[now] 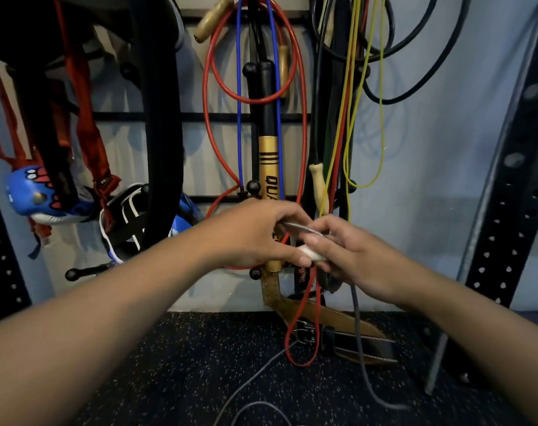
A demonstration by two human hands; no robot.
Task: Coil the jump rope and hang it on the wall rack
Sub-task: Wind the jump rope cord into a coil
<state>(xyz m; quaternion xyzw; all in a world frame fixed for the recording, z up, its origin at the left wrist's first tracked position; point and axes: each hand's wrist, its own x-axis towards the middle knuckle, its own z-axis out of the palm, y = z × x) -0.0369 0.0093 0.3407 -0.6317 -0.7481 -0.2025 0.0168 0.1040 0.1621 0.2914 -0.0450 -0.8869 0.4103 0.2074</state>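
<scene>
A grey jump rope [358,327] hangs from my hands and trails in loops over the speckled floor. My left hand [255,235] and my right hand [350,256] meet at chest height in front of the wall rack [169,116]. Both pinch the rope's handles, a grey one [298,229] on top and a white one [312,253] below. The handles lie side by side between my fingers. The rack's black bars and ball-tipped pegs [253,186] stand just behind my hands.
Red [207,87], blue and yellow ropes and black cables hang from the rack, with a gold and black bat [269,167]. Boxing gloves [31,195] hang left. A leather belt [338,327] lies on the floor. A black perforated upright [520,167] stands right.
</scene>
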